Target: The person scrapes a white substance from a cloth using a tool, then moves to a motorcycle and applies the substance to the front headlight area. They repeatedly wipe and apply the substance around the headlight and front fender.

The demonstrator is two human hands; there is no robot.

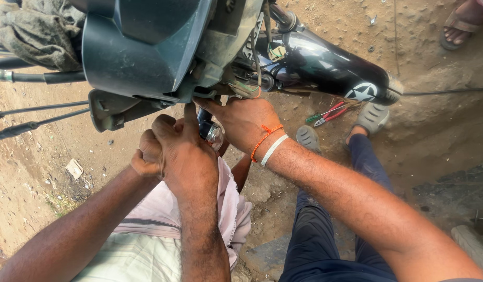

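Note:
A motorcycle's dark headlight cowl hangs just above my hands, with loose wires under it. My left hand is curled, one finger pressed up against the cowl's lower edge. My right hand, with an orange thread and a white band at the wrist, reaches into the wiring; its fingertips are hidden. A small shiny part shows between my hands. A third hand, a fist on an arm from the lower left, presses against my left hand; it seems to be another person's.
The black front mudguard runs right. Red and green pliers lie on the dirt beside grey sandals. Cables cross at left, a rag hangs above. A light shirt is below. Someone's sandalled foot is top right.

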